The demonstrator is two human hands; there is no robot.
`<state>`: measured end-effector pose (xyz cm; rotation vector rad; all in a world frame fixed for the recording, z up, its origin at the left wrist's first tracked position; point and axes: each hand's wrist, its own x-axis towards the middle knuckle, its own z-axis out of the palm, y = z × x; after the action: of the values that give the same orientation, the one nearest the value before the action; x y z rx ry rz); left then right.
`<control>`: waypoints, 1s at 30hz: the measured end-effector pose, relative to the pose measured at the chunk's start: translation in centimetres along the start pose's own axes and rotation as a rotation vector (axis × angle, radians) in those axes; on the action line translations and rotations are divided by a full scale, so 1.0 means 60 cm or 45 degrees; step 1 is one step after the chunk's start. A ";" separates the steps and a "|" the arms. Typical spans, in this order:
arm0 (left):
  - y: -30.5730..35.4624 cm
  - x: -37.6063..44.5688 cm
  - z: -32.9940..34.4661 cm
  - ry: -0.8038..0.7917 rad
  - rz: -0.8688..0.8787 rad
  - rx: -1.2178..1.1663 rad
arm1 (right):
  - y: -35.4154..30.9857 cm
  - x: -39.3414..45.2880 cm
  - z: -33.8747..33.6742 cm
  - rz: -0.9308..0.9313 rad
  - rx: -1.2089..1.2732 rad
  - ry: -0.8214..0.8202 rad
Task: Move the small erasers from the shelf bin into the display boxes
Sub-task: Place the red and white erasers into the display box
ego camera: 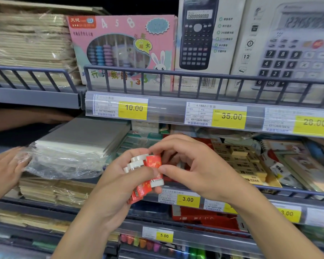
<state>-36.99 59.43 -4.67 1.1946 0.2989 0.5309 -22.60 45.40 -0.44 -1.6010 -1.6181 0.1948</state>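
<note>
So both hands were up in front of the middle shelf (281, 191), working the same little bundle. The left hand (120, 186) was curled around a clutch of small erasers (146, 171), the ones in red-orange sleeves with white ends poking out, thumb laid across the front and a few more hanging out under the palm. The right hand (193, 165) came in from the other side with its fingers bent, thumb and fingertips pinching the top eraser in that stack. So the erasers were all in hand, held in the air just in front of the shelf rail, not down in any box.

Right behind the hands sat a red display box (206, 143) on the shelf, mostly hidden (couldn't tell what was in it). Just beside it to the right was an open box of yellowish erasers (245, 161) with black print.

Off to the left, someone else's hand (6, 169) rested flat against a plastic-wrapped stack of white pads (77, 144).

Upper shelf had a pink abacus box (123, 49) and two calculator boxes (204, 34), with yellow price tags (133, 108) reading 10.00, 35.00 and 28.00 along the rail.
</note>
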 end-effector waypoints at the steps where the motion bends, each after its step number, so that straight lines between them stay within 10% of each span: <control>1: 0.000 -0.001 0.001 -0.008 0.001 -0.011 | 0.000 -0.001 -0.002 0.023 0.022 0.007; 16: 0.001 -0.002 0.000 0.012 0.042 -0.008 | 0.010 -0.012 0.010 0.252 0.774 0.367; 30: -0.006 0.007 0.001 -0.001 0.032 0.007 | 0.012 -0.026 -0.047 -0.187 -0.371 0.039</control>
<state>-36.54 59.49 -4.95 1.2050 0.2853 0.5520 -20.54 42.95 0.22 -1.6802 -1.7945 -0.1486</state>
